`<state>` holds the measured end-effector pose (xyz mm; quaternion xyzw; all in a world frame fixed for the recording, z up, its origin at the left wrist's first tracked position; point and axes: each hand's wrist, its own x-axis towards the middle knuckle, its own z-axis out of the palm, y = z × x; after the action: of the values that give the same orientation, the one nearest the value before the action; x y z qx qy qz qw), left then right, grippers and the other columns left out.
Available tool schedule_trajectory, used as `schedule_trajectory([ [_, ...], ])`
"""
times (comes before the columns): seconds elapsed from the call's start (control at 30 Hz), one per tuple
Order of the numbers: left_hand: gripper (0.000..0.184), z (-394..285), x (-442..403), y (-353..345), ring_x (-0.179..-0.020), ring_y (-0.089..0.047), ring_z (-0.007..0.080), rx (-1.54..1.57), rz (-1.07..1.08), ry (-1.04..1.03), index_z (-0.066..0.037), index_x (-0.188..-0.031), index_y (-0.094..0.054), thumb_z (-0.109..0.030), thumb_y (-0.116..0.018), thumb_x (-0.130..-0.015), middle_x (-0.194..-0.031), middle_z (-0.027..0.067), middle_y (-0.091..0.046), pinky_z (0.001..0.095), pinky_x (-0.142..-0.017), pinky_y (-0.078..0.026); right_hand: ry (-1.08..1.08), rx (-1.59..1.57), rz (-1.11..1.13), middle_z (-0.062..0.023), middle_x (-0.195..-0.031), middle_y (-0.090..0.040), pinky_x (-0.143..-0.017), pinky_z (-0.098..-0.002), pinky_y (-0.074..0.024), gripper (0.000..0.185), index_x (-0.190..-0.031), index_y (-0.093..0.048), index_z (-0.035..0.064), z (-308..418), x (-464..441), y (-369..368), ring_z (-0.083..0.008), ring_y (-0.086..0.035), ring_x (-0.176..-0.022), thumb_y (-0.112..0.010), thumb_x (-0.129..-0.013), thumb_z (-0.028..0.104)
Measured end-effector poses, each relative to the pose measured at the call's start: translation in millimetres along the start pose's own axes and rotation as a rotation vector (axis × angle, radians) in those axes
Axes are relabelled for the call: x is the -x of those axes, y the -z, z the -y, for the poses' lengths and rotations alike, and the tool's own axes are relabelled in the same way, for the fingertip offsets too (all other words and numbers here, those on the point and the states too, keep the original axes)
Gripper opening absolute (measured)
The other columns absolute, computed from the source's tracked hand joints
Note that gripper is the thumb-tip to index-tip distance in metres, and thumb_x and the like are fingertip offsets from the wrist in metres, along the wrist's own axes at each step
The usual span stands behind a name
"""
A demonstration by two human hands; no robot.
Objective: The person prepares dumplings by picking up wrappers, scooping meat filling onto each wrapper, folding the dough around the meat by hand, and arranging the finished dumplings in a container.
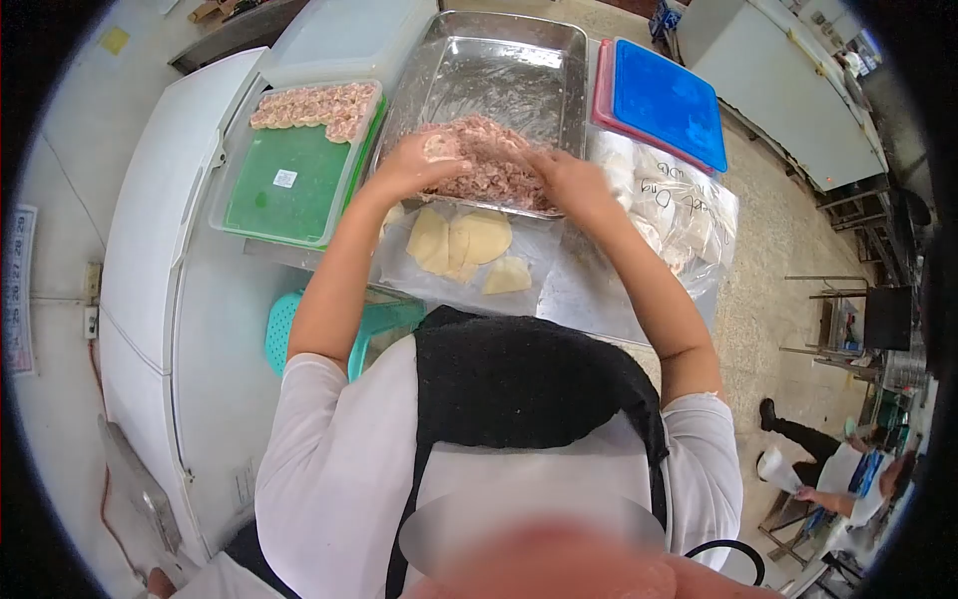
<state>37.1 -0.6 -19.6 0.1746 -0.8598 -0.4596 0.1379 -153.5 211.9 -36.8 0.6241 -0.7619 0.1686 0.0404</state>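
Left hand (424,166) and right hand (571,182) half-curl against minced meat (486,160), grip unclear; forearms (344,260) converge over the tray (504,88) rim, open metal beyond.

The tray (499,60) is smooth, glossy metal; the lid (667,105) is blue plastic with a smooth surface; the bag (689,215) is clear, glossy, wrinkled plastic; the apron (519,384) is matt black cloth; the sleeves (314,419) are matt white cloth.

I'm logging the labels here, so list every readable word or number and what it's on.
Apparently "Dng": handwritten on the clear plastic bag; its other marks can't be read reliably.
White sticker in the green container: too small to read.
Wall sheet at left: sideways print, too blurred.
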Motion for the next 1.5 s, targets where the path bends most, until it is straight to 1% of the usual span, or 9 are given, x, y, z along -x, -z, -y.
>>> schedule_trajectory([
  [0.2, 0.065, -53.0, 38.6, 49.9, -0.098, -0.058, 0.0164, 0.230, 0.073, 0.078, -0.006, -0.134, -0.043, -0.019, -0.072, -0.077, -0.130, 0.0080, -0.051, 0.0324, -0.087, -0.046, -0.293, -0.352, 0.086, -0.0206, -0.099, -0.066, -0.080, -0.0383, -0.0499, 0.029, -0.111, -0.065, 0.0044, 25.2, 15.4, 57.3, -0.0336, -0.064, -0.090, -0.056, -0.091, 0.024],
  [0.27, 0.057, -50.9, 46.1, 63.5, -0.099, -0.059, 0.0192, -0.081, -0.175, -0.419, -0.006, -0.123, -0.052, -0.016, -0.076, -0.073, -0.123, 0.0070, -0.058, 0.0346, -0.091, -0.045, -0.264, -0.647, -0.003, -0.0189, -0.107, -0.065, -0.081, -0.0332, -0.0490, 0.034, -0.109, -0.065, 0.0008, 61.1, 11.1, 83.6, -0.0322, -0.065, -0.093, -0.058, -0.092, 0.029],
  [0.5, 0.036, -18.3, 69.3, 120.4, -0.089, -0.061, 0.0196, -0.150, 0.256, -0.466, -0.003, -0.098, -0.063, -0.021, -0.079, -0.070, -0.095, 0.0070, -0.066, 0.0323, -0.084, -0.046, 0.067, -0.399, 0.056, -0.0174, -0.097, -0.066, -0.076, -0.0373, -0.0499, 0.026, -0.107, -0.066, 0.0055, 165.2, -35.2, 66.8, -0.0338, -0.063, -0.086, -0.059, -0.090, 0.025],
  [0.6, 0.035, -1.3, 82.1, 140.6, -0.083, -0.059, 0.0170, 0.043, 0.237, -0.078, -0.004, -0.094, -0.062, -0.024, -0.079, -0.071, -0.091, 0.0060, -0.064, 0.0315, -0.080, -0.046, 0.057, -0.090, -0.149, -0.0115, -0.087, -0.065, -0.064, -0.0408, -0.0506, 0.024, -0.105, -0.067, 0.0111, 210.0, -39.1, 69.8, -0.0314, -0.063, -0.076, -0.060, -0.089, 0.028],
  [0.73, 0.036, 6.6, 101.4, 163.2, -0.077, -0.061, 0.0176, -0.123, 0.100, -0.345, -0.002, -0.093, -0.061, -0.026, -0.078, -0.073, -0.090, 0.0057, -0.067, 0.0320, -0.076, -0.048, 0.030, 0.087, -0.140, -0.0079, -0.085, -0.064, -0.058, -0.0398, -0.0506, 0.023, -0.104, -0.066, 0.0129, 236.2, -49.3, 54.3, -0.0294, -0.064, -0.071, -0.059, -0.089, 0.029],
  [0.93, 0.037, 29.6, 120.0, 190.1, -0.074, -0.061, 0.0180, 0.144, 0.187, -0.018, -0.004, -0.100, -0.061, -0.023, -0.079, -0.073, -0.085, 0.0072, -0.066, 0.0309, -0.074, -0.049, -0.028, -0.150, -0.047, -0.0166, -0.101, -0.065, -0.072, -0.0449, -0.0513, 0.032, -0.113, -0.062, 0.0109, 276.5, -63.8, 44.5, -0.0357, -0.063, -0.087, -0.050, -0.095, 0.034],
  [1.0, 0.046, 41.8, 117.5, 199.8, -0.085, -0.063, 0.0229, -0.077, 0.142, -0.358, -0.005, -0.108, -0.060, -0.026, -0.079, -0.072, -0.092, 0.0114, -0.065, 0.0337, -0.079, -0.049, -0.066, -0.209, -0.010, -0.0174, -0.101, -0.065, -0.075, -0.0451, -0.0505, 0.032, -0.113, -0.062, 0.0104, 277.7, -66.7, 23.0, -0.0363, -0.063, -0.088, -0.050, -0.095, 0.033],
  [1.17, 0.053, 92.6, 111.1, 212.2, -0.103, -0.057, 0.0304, -0.244, 0.084, -0.174, -0.008, -0.113, -0.059, -0.027, -0.078, -0.068, -0.108, 0.0164, -0.060, 0.0382, -0.087, -0.046, -0.189, -0.438, -0.053, -0.0204, -0.097, -0.065, -0.078, -0.0432, -0.0485, 0.030, -0.113, -0.062, 0.0055, 255.3, -49.0, 13.3, -0.0388, -0.061, -0.090, -0.053, -0.094, 0.027],
  [1.5, 0.063, 117.6, 44.4, 195.2, -0.107, -0.058, 0.0369, -0.342, -0.185, 0.110, -0.008, -0.127, -0.048, -0.028, -0.074, -0.074, -0.120, 0.0243, -0.056, 0.0421, -0.089, -0.046, -0.788, -0.687, -0.226, -0.0061, -0.089, -0.065, -0.073, -0.0255, -0.0446, 0.033, -0.112, -0.063, -0.0024, 174.1, 77.2, -0.9, -0.0112, -0.054, -0.080, -0.055, -0.095, 0.025],
])
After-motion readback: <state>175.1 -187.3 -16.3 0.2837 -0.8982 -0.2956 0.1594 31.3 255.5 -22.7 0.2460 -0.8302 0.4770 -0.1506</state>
